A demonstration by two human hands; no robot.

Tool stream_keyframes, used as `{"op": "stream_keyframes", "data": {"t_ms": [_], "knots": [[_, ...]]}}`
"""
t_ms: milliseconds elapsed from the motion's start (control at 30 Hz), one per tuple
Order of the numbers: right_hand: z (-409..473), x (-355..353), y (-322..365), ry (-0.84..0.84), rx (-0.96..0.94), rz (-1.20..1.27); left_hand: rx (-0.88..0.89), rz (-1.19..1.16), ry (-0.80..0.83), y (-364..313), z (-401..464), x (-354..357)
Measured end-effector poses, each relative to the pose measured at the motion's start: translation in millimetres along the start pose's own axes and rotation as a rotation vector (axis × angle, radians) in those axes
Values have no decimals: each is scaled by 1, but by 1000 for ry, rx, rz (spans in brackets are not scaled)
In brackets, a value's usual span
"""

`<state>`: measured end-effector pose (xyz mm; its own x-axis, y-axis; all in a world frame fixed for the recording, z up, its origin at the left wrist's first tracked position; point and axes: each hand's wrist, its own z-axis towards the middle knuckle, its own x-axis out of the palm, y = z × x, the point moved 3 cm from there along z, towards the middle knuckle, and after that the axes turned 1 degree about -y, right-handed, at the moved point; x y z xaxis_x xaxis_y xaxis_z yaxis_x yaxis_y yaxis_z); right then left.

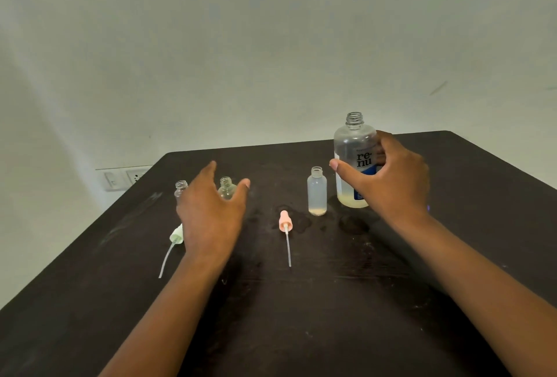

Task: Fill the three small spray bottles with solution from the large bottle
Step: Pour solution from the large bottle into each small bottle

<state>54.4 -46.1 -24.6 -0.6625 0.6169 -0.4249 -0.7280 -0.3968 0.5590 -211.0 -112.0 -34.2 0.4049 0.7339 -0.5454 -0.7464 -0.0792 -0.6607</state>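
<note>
The large clear bottle (354,141), uncapped and labelled "renu", stands at the back right with a little yellowish liquid at its bottom. My right hand (391,177) holds it, thumb across the front and fingers curled round the right side. A small frosted bottle (317,192) stands open just left of it, with a thin layer of liquid. Two more small open bottles (226,188) (180,189) stand further left, partly hidden behind my left hand (211,213), which hovers with spread fingers and holds nothing.
A pink spray head (285,221) with its dip tube lies in front of the frosted bottle. A pale green spray head (177,235) lies at the left by my left wrist. Wet patches mark the dark table (301,301) near the bottles. A white wall rises behind.
</note>
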Motion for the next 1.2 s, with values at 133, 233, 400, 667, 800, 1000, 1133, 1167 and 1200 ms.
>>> {"op": "stream_keyframes", "data": {"t_ms": [133, 233, 400, 667, 800, 1000, 1133, 1167, 1200], "knots": [[-1, -1, 0, 2, 2, -6, -104, 29, 71, 12, 0, 9], [-1, -1, -1, 8, 8, -2, -149, 3, 78, 23, 3, 17], [-2, -1, 0, 14, 1, -6, -195, -71, 124, 22, 2, 20], [-1, -2, -1, 7, -12, -10, -22, -157, 50, 3, 10, 11], [0, -3, -1, -12, -20, -27, 132, -246, 55, -27, 15, 13], [3, -3, -3, -34, -45, -65, 261, -481, 227, -59, 10, 34], [4, -4, -4, -45, -66, -79, 278, -576, 270, -55, 7, 51], [4, -4, -3, -46, -74, -81, 282, -591, 284, -52, 5, 54], [5, -4, -3, -50, -84, -84, 283, -606, 303, -51, 3, 57]]}}
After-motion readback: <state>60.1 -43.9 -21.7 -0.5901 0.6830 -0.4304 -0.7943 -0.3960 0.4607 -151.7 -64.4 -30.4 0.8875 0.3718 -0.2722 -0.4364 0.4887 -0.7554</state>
